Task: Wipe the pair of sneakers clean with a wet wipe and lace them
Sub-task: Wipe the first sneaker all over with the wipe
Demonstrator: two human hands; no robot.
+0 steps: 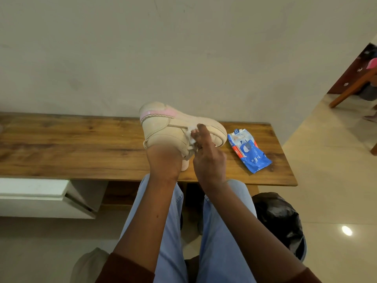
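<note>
A wooden desk (81,144) is sitting by the wall. Over it, the left hand (164,160) is steadying the sneaker (163,131); I cannot tell its grip. The right hand (210,160), grip pinching a wet wipe (190,137), is rubbing the side.

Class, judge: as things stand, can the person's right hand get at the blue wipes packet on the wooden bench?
Probably yes. The blue plastic wipes packet lies on the wooden bench just right of the right hand, with nothing between them, though its fingers hold a white wet wipe.
</note>
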